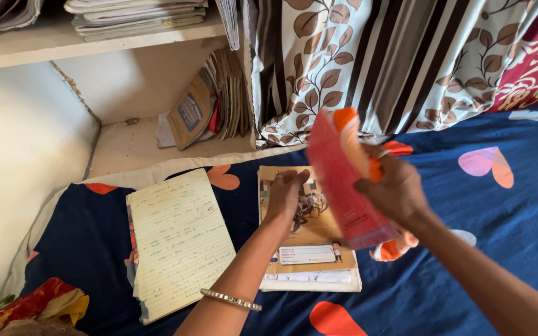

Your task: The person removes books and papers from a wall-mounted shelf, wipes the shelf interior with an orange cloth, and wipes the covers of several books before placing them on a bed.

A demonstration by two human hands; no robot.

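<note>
A dark blue bedsheet [456,261] with hearts covers the bed. Near its top edge lies a brown book [311,239]; the left hand [286,196] rests on it, fingers curled. The right hand [396,190] holds a blurry red booklet [342,180] above, hiding part of the brown book.

A bed [468,274] covered by a dark blue sheet with pink and orange hearts carries an open lined notebook [179,239] and, just beside it, a brown book [309,249] lying on a thin stack. A red and yellow cloth [38,305] lies at the bed's corner.
</note>
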